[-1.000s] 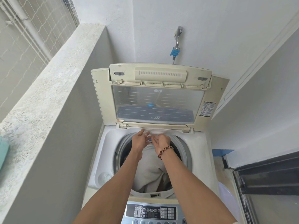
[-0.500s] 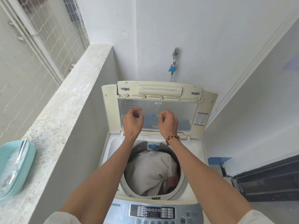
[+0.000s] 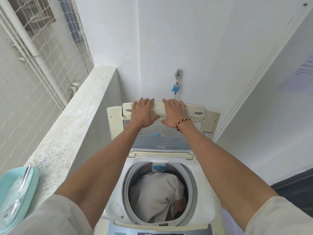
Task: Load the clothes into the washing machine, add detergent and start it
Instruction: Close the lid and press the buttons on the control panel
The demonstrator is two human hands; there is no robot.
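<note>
A top-loading washing machine (image 3: 118,211) stands below me with its cream folding lid (image 3: 196,111) raised upright against the back wall. Beige clothes (image 3: 157,195) fill the round drum. My left hand (image 3: 142,112) and my right hand (image 3: 172,112), which has a braided bracelet at the wrist, both rest on the lid's top edge with the fingers curled over it. A turquoise tub of white detergent powder (image 3: 10,200) with a metal spoon (image 3: 23,182) in it sits on the ledge at lower left. The control panel (image 3: 160,232) shows at the bottom edge.
A grey speckled concrete ledge (image 3: 71,126) runs along the left, with a wire-mesh window above it. A tap with a blue hose fitting (image 3: 176,82) is on the white wall behind the lid. A white wall closes the right side.
Both hands rose from the drum's back rim, up past the lid's window, to the lid's top edge. The view tilted up and back, bringing the detergent tub into sight.
</note>
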